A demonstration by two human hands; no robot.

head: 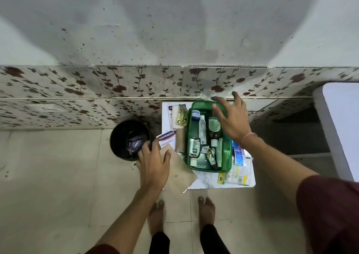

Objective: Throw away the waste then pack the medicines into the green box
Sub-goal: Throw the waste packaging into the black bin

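A white board point(206, 181) lies on the tiled floor against a flower-patterned wall, and on it sits the green box point(227, 152), a rounded translucent plastic tub near the board's far edge. Inside it lie a dark glass bottle point(213, 129), a slim white tube point(202, 129), a small clear bottle point(194, 146) and foil sachets point(210, 156). The right hand point(231, 117) hovers over the box's far right corner, fingers spread wide and holding nothing, above the dark bottle. The left hand point(153, 164) presses flat, fingers splayed, on a creased brown paper bag point(180, 172) overhanging the board's near left corner. A Hansaplast packet point(167, 137) lies just beyond those fingers. Left of the board stands a round black bin point(118, 137) with crumpled shiny waste point(135, 143) inside. Blister strips point(238, 174) and a blue packet point(238, 154) lie along the board's right edge.
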